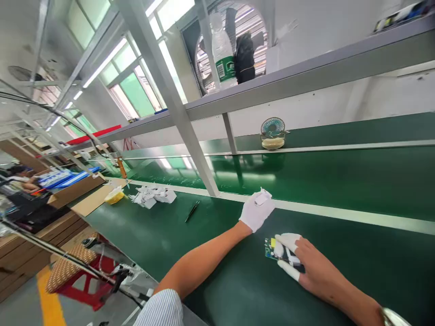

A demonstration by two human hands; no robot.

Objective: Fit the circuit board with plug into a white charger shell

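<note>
My left hand (257, 211) wears a white glove and reaches to the pale strip along the bench. Its fingers are closed around a small white rectangular piece (261, 198), whose kind is too small to tell. White finger cots cover fingertips of my right hand (307, 258), which grips a circuit board (271, 248) between thumb and fingers just over the green bench top. Green edges, a yellow part and pale parts show on the board; the palm side hides the rest. A black pen (192, 212) lies to the left of my left hand.
White paper-like pieces and small boxes (154, 195) lie heaped on the green bench (217, 262), near a yellow roll (114, 196). A slanted metal post (190, 136) rises ahead. Farther back stands a small fan (273, 129). A bottle (222, 56) sits on the overhead shelf.
</note>
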